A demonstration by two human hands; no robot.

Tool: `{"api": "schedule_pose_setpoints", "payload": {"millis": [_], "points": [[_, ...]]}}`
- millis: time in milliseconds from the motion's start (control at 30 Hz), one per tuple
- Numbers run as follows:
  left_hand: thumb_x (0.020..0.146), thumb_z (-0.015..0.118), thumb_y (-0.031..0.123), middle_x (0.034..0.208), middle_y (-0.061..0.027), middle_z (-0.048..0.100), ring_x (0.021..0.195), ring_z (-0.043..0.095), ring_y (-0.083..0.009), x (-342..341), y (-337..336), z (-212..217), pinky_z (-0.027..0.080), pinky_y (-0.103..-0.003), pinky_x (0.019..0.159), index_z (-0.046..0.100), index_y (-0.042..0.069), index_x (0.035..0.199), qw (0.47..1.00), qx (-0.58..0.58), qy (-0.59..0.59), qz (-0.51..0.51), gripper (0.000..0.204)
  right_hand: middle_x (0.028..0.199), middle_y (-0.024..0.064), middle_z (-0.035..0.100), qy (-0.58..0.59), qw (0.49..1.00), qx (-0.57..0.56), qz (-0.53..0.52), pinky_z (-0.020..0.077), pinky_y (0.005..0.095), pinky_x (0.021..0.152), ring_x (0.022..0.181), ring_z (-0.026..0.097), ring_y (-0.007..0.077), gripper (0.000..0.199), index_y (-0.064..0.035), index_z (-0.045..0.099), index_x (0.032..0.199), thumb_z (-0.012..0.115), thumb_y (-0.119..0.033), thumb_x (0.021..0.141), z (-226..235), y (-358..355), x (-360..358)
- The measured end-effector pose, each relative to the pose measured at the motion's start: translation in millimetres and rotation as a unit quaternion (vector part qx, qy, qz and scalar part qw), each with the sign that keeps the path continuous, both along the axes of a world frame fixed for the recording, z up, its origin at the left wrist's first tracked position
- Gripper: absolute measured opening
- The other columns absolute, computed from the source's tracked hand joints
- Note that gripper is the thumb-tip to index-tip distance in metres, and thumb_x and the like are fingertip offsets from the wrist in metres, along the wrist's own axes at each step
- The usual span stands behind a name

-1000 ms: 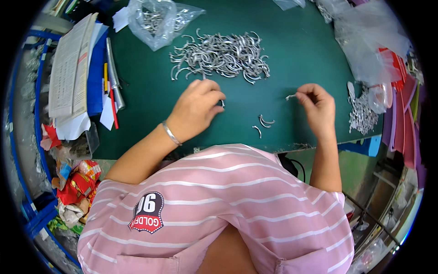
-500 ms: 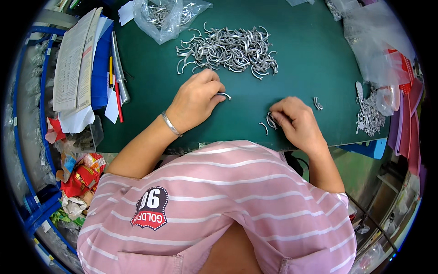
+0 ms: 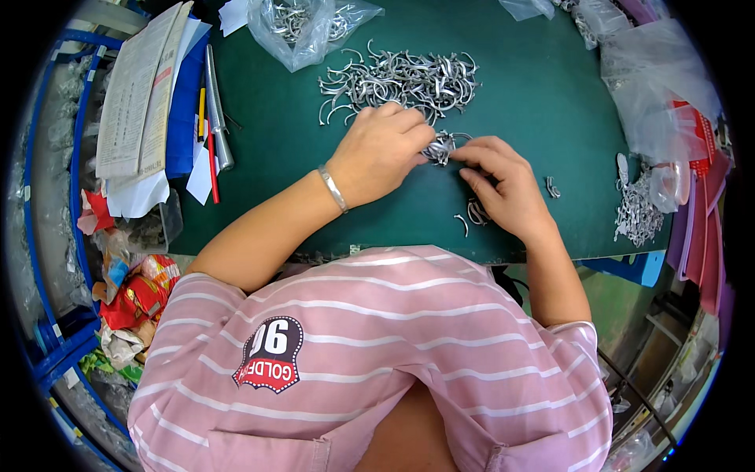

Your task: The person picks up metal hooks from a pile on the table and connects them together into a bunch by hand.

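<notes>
My left hand (image 3: pixel 379 153), with a silver bangle at its wrist, is closed at the edge of a small clump of curved metal pieces (image 3: pixel 440 147) in front of the large pile. Its fingertips are partly hidden behind the clump. My right hand (image 3: pixel 503 185) reaches in from the right, index finger stretched out to the clump and thumb apart from it. A few more curved pieces (image 3: pixel 476 212) lie under the right palm, and a single thin curved piece (image 3: pixel 462 225) is beside them. Beyond my hands spreads the large pile of silver curved pieces (image 3: pixel 401 79).
A plastic bag of metal parts (image 3: pixel 295 35) stands at the far left. Papers (image 3: pixel 141 102), a red pencil (image 3: pixel 213 169) and a metal rod (image 3: pixel 219 118) lie left. To the right are a small metal group (image 3: pixel 553 187), a flat-parts heap (image 3: pixel 638 208) and clear bags (image 3: pixel 653 79).
My left hand has moved right, from one curved piece to a clump of them. My right hand has moved up from the loose pieces near the edge to meet it.
</notes>
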State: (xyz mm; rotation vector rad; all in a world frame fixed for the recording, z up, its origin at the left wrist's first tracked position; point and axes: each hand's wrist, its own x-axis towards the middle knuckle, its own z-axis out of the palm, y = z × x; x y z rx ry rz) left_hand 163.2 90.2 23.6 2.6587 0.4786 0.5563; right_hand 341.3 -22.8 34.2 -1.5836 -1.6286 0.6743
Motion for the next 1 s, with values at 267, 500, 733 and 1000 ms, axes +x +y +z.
{"api": "schedule_pose_setpoints", "payload": {"millis": [267, 500, 733, 1000], "points": [[0.063, 0.067, -0.001, 0.076, -0.0096, 0.053, 0.073, 0.052, -0.0283, -29.9, 5.9, 0.6, 0.042, -0.035, 0.067, 0.054, 0.004, 0.076, 0.999, -0.031, -0.011, 0.035, 0.02, 0.084, 0.0118, 0.058, -0.104, 0.991, 0.033, -0.082, 0.0462, 0.0335, 0.069, 0.079, 0.057, 0.0289, 0.012, -0.0009, 0.061, 0.087, 0.058, 0.001, 0.076, -8.2, 18.1, 2.5], [0.071, 0.07, 0.002, 0.078, -0.0062, 0.057, 0.07, 0.057, -0.0149, -35.6, -6.7, 14.8, 0.045, -0.024, 0.061, 0.06, 0.001, 0.082, 0.956, -0.259, -0.096, 0.099, 0.015, 0.081, 0.0102, 0.059, -0.07, 0.993, 0.045, -0.084, 0.0462, 0.0326, 0.063, 0.074, 0.057, 0.0275, 0.011, -0.0025, 0.059, 0.082, 0.06, 0.003, 0.073, -6.0, 21.5, 2.6], [0.084, 0.061, 0.014, 0.08, -0.0083, 0.063, 0.068, 0.06, -0.0134, -21.6, -31.3, 14.4, 0.049, -0.023, 0.062, 0.063, -0.002, 0.09, 0.634, -0.754, -0.127, 0.117, 0.017, 0.079, 0.0102, 0.058, -0.075, 0.963, 0.258, -0.018, 0.0469, 0.0316, 0.06, 0.071, 0.058, 0.0261, 0.024, -0.0014, 0.06, 0.082, 0.067, 0.009, 0.062, 1.4, 2.7, -41.5], [0.086, 0.059, 0.015, 0.092, -0.0119, 0.063, 0.086, 0.06, -0.017, -32.4, -32.2, 9.6, 0.049, -0.028, 0.076, 0.061, -0.002, 0.093, 0.623, -0.721, -0.244, 0.181, 0.019, 0.081, 0.011, 0.06, 0.007, 0.972, 0.232, 0.037, 0.0466, 0.0343, 0.065, 0.072, 0.058, 0.0265, 0.015, -0.0006, 0.059, 0.08, 0.066, 0.004, 0.068, 1.1, 19.9, -43.5]]}}
